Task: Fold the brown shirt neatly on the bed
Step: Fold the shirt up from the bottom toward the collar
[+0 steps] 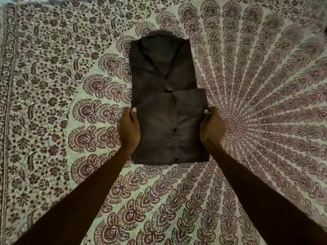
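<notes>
The dark brown shirt [168, 96] lies in a narrow folded column in the middle of the bed, collar at the far end. Its lower part is doubled up over the body, button placket facing up with two buttons showing. My left hand [128, 129] grips the left edge of this folded-up part, thumb on top of the cloth. My right hand [211, 126] grips the right edge the same way, thumb on the fabric and fingers hidden underneath.
A patterned bedsheet [256, 103] in green and maroon paisley with a radiating mandala covers the whole bed. Its border runs along the left side [7, 103]. A dark object shows at the far right edge [325, 32].
</notes>
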